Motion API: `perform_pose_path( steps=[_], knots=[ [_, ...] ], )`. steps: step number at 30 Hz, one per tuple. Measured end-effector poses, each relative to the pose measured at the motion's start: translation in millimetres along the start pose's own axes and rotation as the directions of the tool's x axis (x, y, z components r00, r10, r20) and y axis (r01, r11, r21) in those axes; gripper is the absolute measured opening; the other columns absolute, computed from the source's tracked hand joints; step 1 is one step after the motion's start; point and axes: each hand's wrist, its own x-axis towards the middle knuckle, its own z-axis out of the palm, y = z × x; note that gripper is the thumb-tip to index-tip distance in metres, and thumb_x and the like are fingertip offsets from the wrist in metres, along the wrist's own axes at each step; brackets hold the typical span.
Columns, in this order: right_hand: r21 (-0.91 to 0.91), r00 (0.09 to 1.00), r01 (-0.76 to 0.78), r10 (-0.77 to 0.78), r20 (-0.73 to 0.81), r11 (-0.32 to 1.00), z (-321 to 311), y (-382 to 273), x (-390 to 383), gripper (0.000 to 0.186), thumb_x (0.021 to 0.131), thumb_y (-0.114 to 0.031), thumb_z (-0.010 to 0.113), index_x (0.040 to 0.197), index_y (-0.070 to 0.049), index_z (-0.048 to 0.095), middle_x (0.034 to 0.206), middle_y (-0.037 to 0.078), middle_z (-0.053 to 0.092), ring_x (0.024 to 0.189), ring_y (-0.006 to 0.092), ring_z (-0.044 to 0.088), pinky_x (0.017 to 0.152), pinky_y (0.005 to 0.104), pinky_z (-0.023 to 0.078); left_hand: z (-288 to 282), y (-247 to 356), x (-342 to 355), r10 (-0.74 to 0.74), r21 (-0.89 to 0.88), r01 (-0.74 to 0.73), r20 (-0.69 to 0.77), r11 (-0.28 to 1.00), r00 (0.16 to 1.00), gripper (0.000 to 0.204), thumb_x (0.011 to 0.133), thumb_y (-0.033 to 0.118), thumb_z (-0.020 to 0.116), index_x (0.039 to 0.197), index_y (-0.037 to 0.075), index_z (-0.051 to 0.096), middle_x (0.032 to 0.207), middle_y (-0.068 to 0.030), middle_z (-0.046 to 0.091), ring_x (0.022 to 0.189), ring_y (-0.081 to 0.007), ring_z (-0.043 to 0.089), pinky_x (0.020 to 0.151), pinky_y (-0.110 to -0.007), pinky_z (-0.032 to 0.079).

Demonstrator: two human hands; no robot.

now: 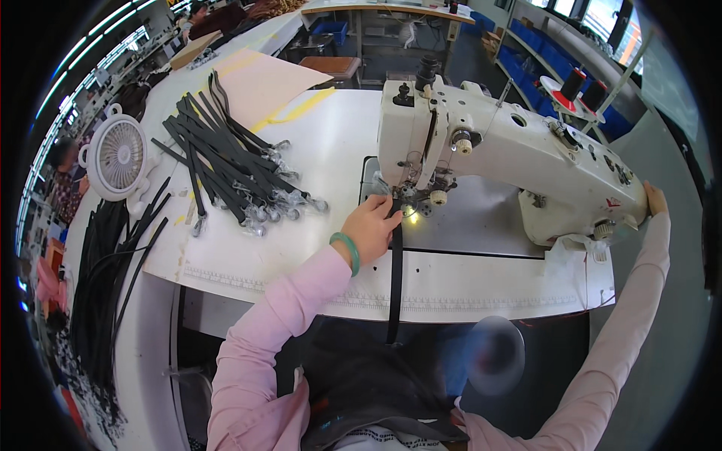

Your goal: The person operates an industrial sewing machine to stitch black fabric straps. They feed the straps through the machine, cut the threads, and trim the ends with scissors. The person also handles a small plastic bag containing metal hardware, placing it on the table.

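Observation:
My left hand [372, 229], with a green bangle at its wrist, pinches a black strap [396, 274] beside the sewing machine's needle area. The strap hangs from there over the table's front edge toward my lap. A clear plastic piece shows at its upper end, partly hidden by my fingers. A small light glows just right of my fingertips. My right hand [656, 199] reaches to the right end of the white sewing machine [519, 139] and rests curled against it; its fingertips are partly hidden.
Left of the machine lies a pile of black straps [226, 161] with clear-wrapped ends. Pinkish sheets [271, 79] lie behind it. A white fan [116, 154] stands at the left, above more black straps [101, 278] hanging off the table. Thread spools [574, 84] stand back right.

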Motion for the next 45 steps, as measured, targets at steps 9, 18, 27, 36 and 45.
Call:
perform_pose_path(
  steps=[9, 18, 27, 36, 45],
  knots=[
    [0.655, 0.85, 0.046, 0.314, -0.423, 0.754, 107, -6, -128, 0.055, 0.09, -0.048, 0.04, 0.115, -0.001, 0.053, 0.097, 0.012, 0.06, 0.087, 0.0215, 0.058, 0.076, 0.0311, 0.044, -2, 1, -2, 0.009, 0.043, -0.009, 0.002, 0.999, 1.0, 0.036, 0.065, 0.011, 0.064, 0.1, 0.002, 0.061, 0.106, -0.0195, 0.055, 0.102, -0.0305, 0.047, 0.09, -0.033, 0.041],
    [0.251, 0.939, -0.097, 0.172, -0.297, 0.963, 33, -36, -95, 0.044, 0.092, -0.042, 0.037, 0.108, -0.005, 0.054, 0.089, 0.004, 0.058, 0.069, 0.01, 0.053, 0.051, 0.0234, 0.041, -6, 3, -1, 0.001, 0.022, -0.001, -0.008, 1.0, 1.0, 0.038, 0.062, 0.003, 0.061, 0.1, 0.001, 0.06, 0.107, -0.0184, 0.054, 0.101, -0.0309, 0.049, 0.087, -0.033, 0.044],
    [0.675, 0.743, 0.201, 0.339, -0.577, 0.71, 107, -41, -119, 0.048, 0.09, -0.043, 0.042, 0.104, 0.001, 0.055, 0.091, 0.012, 0.059, 0.083, 0.0173, 0.057, 0.07, 0.0292, 0.046, -4, 0, -1, 0.026, 0.077, -0.028, 0.029, 0.997, 0.999, 0.035, 0.068, 0.014, 0.062, 0.1, 0.001, 0.061, 0.107, -0.0195, 0.055, 0.103, -0.0296, 0.047, 0.089, -0.035, 0.04],
    [0.449, 0.821, 0.088, 0.19, -0.538, 0.889, 71, 4, -97, 0.055, 0.091, -0.044, 0.039, 0.117, 0.004, 0.049, 0.113, 0.017, 0.055, 0.104, 0.025, 0.053, 0.087, 0.0326, 0.04, -3, 4, 0, -0.022, 0.075, 0.018, 0.055, 0.997, 0.998, 0.033, 0.069, 0.013, 0.062, 0.101, 0.003, 0.06, 0.108, -0.0171, 0.055, 0.106, -0.0284, 0.047, 0.087, -0.038, 0.04],
    [0.499, 0.818, 0.012, 0.278, -0.503, 0.867, 106, -7, -109, 0.053, 0.092, -0.043, 0.037, 0.11, 0.005, 0.052, 0.105, 0.016, 0.058, 0.098, 0.0252, 0.055, 0.085, 0.0332, 0.041, 3, -2, -4, -0.018, 0.072, 0.016, 0.033, 0.997, 0.999, 0.036, 0.069, 0.013, 0.063, 0.103, 0.002, 0.06, 0.108, -0.0184, 0.055, 0.104, -0.0293, 0.047, 0.088, -0.036, 0.041]
  ],
)
